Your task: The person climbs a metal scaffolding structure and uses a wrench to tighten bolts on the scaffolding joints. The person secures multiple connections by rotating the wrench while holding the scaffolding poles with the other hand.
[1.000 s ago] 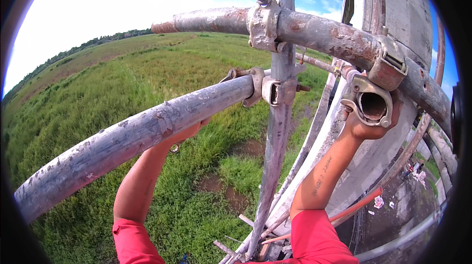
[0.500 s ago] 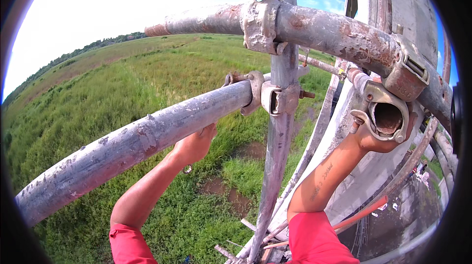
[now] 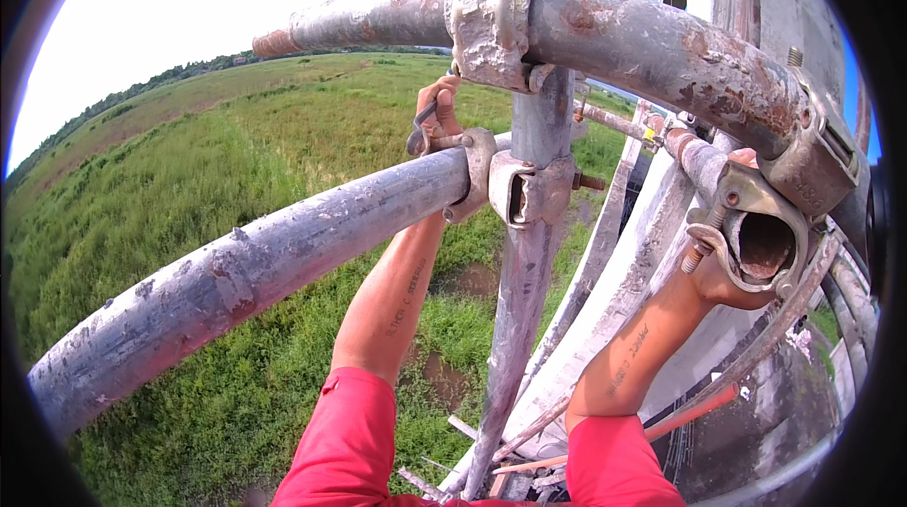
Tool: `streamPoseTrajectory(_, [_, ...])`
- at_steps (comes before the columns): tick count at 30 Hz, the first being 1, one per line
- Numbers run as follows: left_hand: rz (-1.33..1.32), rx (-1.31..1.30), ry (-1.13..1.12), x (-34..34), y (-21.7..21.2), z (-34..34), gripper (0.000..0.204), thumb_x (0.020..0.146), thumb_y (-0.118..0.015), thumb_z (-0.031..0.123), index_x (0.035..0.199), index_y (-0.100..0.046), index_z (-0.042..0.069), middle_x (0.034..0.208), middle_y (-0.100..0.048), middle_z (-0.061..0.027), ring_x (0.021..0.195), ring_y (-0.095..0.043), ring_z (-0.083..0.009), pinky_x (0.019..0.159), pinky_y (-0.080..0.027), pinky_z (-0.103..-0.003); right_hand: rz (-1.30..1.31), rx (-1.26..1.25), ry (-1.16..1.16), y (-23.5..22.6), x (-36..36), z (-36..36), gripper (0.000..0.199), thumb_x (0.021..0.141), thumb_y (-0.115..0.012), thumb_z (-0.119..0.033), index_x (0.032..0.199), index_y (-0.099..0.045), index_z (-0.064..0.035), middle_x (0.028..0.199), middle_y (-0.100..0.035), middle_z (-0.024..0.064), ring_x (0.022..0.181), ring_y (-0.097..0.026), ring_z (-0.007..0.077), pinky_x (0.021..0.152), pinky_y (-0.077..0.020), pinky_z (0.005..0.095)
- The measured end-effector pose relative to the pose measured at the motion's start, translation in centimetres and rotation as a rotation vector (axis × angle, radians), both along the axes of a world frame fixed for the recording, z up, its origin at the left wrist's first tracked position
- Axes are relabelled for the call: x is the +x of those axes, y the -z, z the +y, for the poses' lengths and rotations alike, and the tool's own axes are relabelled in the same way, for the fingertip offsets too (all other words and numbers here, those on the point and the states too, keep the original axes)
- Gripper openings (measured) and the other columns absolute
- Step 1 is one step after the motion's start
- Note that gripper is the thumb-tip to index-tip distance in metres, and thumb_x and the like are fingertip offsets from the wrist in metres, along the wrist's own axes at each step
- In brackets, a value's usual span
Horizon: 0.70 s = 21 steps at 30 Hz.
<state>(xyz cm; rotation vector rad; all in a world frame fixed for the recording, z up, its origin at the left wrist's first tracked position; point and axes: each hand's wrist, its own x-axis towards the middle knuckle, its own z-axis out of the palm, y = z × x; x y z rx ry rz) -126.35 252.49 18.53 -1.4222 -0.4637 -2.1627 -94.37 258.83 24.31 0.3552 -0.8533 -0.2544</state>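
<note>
Near the middle, my left hand reaches up from behind a long grey scaffold pipe. Its fingers are closed at the hinged metal end of a scaffold clamp around that pipe, beside the upright pole. Exactly which part they pinch is partly hidden. At the right, my right hand is wrapped from below around a short pipe, just behind its open end. A rusty clamp with a threaded bolt circles that end and hides part of the hand.
A rust-spotted horizontal pipe crosses above my hands, joined to the upright by a crusted clamp. Another clamp sits on its right. A concrete structure rises at right. Grass and muddy ground lie far below.
My left hand has moved up and right from beneath the long pipe to the clamp beside the upright. The clamp's hinged end is raised a little. My right hand stays on its pipe.
</note>
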Motion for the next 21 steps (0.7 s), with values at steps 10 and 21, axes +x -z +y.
streamPoseTrajectory(10, [-0.090, -1.007, -0.926, 0.0, 8.8, -16.2, 0.013, 0.100, -0.054, 0.016, 0.105, -0.057, 0.005, 0.089, -0.060, -0.0115, 0.082, -0.056, -0.0242, 0.075, -0.047, -0.040, -0.081, -0.173, -0.362, 1.0, -0.3, 0.0, 0.060, 0.106, -0.034, -0.036, 0.140, -0.032, 0.0138, 0.129, -0.051, 0.0379, 0.114, -0.060, 0.0422, 0.101, -0.0520, 0.0528])
streamPoseTrajectory(21, [0.064, -1.253, -1.029, 4.4, 6.7, -23.6, 0.032, 0.105, -0.045, 0.028, 0.085, -0.055, 0.005, 0.073, -0.050, -0.0097, 0.071, -0.050, -0.0235, 0.072, -0.043, -0.042, -0.210, -0.438, -0.550, -0.2, 0.1, -2.8, 0.065, 0.107, -0.020, -0.040, 0.120, -0.054, 0.0138, 0.116, -0.062, 0.0259, 0.106, -0.062, 0.0307, 0.097, -0.0502, 0.0437])
